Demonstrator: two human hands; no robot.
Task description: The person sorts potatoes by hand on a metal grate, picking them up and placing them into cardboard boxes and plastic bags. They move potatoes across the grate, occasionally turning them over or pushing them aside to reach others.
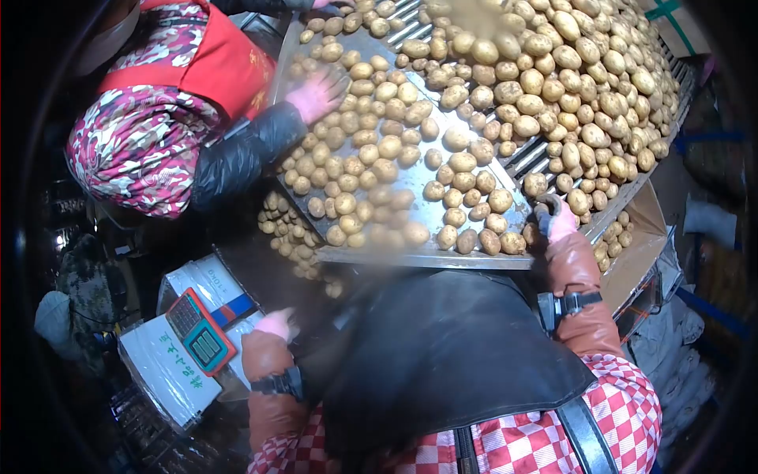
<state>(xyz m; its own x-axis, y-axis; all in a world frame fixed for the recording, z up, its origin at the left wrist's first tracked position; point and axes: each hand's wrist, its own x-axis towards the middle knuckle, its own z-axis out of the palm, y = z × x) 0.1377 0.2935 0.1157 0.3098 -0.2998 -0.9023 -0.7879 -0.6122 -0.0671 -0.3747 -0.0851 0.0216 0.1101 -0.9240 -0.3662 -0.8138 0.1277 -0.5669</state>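
Sorting potatoes (474, 182) on tray (426, 257): right hand (562, 223) at tray's near-right corner, left hand (276, 324) below tray beside scale (201, 336). Cannot tell grip of either. Next, likely: pinch corner potatoes precisely.

We've got the tray (426, 257) straight ahead, potatoes (387, 150) spread across it. Behind it and to the right, the roller bed (527, 160) carries a heap (584, 71). Our right hand (562, 223) sits at the tray's near right corner. Our left hand (276, 324) is down left, beside the scale (201, 336). A co-worker's hand (316, 95) lies on the tray's far left.
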